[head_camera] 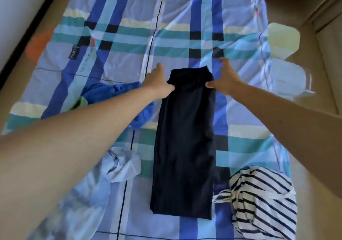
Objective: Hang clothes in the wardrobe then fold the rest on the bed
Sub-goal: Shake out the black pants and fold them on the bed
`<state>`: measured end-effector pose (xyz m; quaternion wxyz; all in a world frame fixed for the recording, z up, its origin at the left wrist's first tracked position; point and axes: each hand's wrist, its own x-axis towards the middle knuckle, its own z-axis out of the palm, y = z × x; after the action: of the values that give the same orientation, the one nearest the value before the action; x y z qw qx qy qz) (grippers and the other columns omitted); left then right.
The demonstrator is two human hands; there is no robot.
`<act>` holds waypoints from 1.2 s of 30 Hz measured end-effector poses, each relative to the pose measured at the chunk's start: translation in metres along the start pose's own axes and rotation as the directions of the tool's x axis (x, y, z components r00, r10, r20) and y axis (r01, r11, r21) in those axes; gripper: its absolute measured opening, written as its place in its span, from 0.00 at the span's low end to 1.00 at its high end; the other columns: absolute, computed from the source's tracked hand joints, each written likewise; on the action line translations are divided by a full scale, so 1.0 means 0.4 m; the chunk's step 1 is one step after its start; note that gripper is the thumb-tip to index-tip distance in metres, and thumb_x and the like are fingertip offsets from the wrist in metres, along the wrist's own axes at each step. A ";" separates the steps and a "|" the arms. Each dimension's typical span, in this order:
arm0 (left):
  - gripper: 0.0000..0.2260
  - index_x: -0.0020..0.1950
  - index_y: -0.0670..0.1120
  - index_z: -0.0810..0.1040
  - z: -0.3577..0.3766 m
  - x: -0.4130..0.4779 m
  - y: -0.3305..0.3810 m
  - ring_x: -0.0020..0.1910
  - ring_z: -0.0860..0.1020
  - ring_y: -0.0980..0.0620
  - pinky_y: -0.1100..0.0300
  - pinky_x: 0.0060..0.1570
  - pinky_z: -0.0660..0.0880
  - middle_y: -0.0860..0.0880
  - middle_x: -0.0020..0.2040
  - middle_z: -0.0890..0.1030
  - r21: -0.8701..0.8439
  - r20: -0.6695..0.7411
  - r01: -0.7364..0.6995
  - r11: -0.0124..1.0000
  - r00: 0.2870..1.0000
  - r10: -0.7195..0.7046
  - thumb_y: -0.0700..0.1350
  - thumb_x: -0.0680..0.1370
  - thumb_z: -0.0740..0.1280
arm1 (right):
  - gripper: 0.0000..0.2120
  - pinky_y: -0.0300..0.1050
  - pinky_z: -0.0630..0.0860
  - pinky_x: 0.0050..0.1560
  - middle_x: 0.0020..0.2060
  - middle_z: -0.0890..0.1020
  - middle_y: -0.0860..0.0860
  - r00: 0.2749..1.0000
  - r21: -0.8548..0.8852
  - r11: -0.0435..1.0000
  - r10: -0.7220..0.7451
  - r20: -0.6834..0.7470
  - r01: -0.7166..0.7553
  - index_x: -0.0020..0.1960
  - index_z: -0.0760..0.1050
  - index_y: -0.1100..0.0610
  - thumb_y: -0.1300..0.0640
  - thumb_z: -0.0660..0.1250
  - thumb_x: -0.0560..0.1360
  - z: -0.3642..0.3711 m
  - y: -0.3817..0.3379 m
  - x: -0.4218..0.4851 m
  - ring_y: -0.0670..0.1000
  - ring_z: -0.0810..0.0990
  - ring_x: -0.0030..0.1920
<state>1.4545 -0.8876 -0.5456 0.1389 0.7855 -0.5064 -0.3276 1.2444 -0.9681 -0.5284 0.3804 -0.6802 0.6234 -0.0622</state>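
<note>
Dark navy trousers [185, 143], folded lengthwise into a long strip, lie flat down the middle of the plaid bed sheet [129, 36]. Both my arms reach out to the strip's far end. My left hand [157, 81] sits at its far left corner, thumb touching the edge and fingers stretched out over the sheet. At the far right corner, my right hand [224, 78] mirrors it, thumb on the cloth and fingers straight. Neither hand curls round the fabric.
A crumpled blue garment [118, 91] lies left of the trousers, partly under my left arm. Nearer me are a pale blue-white shirt [123, 165] and, at the right, a bundled black-and-white striped top [262, 202]. Two pale pillows [283, 41] sit at the bed's right edge beside wooden furniture [314, 4].
</note>
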 end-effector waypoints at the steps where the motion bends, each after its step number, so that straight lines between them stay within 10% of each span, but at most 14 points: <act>1: 0.34 0.76 0.44 0.61 0.067 0.010 -0.032 0.68 0.70 0.40 0.47 0.63 0.72 0.42 0.69 0.71 0.167 -0.013 -0.011 0.986 1.000 0.013 0.46 0.74 0.72 | 0.46 0.55 0.71 0.65 0.71 0.67 0.60 1.000 -0.143 0.990 -0.007 -0.021 0.004 0.79 0.52 0.55 0.59 0.76 0.70 0.063 0.039 0.016 0.61 0.70 0.69; 8: 0.43 0.82 0.45 0.41 0.560 -0.272 -0.300 0.80 0.34 0.43 0.39 0.79 0.48 0.46 0.82 0.35 0.473 0.394 -0.352 0.808 0.904 0.164 0.54 0.79 0.67 | 0.44 0.57 0.47 0.80 0.81 0.39 0.54 0.948 -0.475 0.841 -0.127 0.291 0.259 0.82 0.42 0.53 0.56 0.68 0.77 0.536 0.412 -0.285 0.56 0.38 0.81; 20: 0.57 0.82 0.43 0.37 0.633 -0.585 -0.441 0.80 0.36 0.37 0.33 0.76 0.47 0.39 0.80 0.32 0.608 0.537 -0.581 0.542 0.803 0.259 0.61 0.70 0.73 | 0.56 0.64 0.57 0.77 0.81 0.49 0.57 0.815 -0.508 0.679 -0.242 0.527 0.530 0.81 0.55 0.55 0.48 0.77 0.58 0.598 0.602 -0.637 0.59 0.47 0.81; 25: 0.28 0.78 0.42 0.64 0.632 -0.611 -0.430 0.78 0.62 0.37 0.40 0.68 0.71 0.37 0.79 0.62 0.638 0.495 -0.616 0.462 0.788 0.366 0.33 0.78 0.48 | 0.39 0.64 0.66 0.72 0.78 0.62 0.58 0.849 -0.517 0.681 -0.337 0.407 0.518 0.75 0.69 0.57 0.68 0.68 0.64 0.604 0.587 -0.623 0.60 0.60 0.78; 28: 0.19 0.59 0.44 0.82 0.641 -0.615 -0.437 0.68 0.77 0.40 0.48 0.50 0.83 0.40 0.68 0.79 0.588 0.495 -0.612 0.529 0.789 0.363 0.35 0.75 0.57 | 0.33 0.64 0.69 0.71 0.77 0.66 0.57 0.851 -0.486 0.717 -0.300 0.431 0.499 0.71 0.74 0.57 0.66 0.72 0.66 0.604 0.579 -0.612 0.60 0.64 0.77; 32: 0.20 0.49 0.43 0.82 0.598 -0.607 -0.404 0.52 0.85 0.43 0.57 0.27 0.79 0.45 0.50 0.86 0.483 0.547 -0.571 0.664 0.789 0.280 0.29 0.60 0.73 | 0.26 0.57 0.60 0.77 0.80 0.60 0.50 0.834 -0.406 0.831 -0.118 0.540 0.380 0.77 0.67 0.54 0.63 0.63 0.79 0.574 0.534 -0.620 0.54 0.58 0.80; 36: 0.25 0.65 0.46 0.75 0.515 -0.611 -0.348 0.54 0.79 0.38 0.48 0.46 0.76 0.42 0.54 0.80 0.355 0.698 -0.486 0.798 0.706 0.120 0.27 0.72 0.61 | 0.17 0.48 0.75 0.55 0.62 0.79 0.55 0.699 -0.395 0.888 0.127 0.703 0.235 0.68 0.75 0.53 0.58 0.58 0.80 0.507 0.456 -0.645 0.60 0.77 0.63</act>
<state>1.3510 -0.5850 -0.6846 -0.2046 0.5325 -0.7175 -0.3997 1.1562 -0.6355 -0.6791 0.4187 -0.7385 0.4029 0.3421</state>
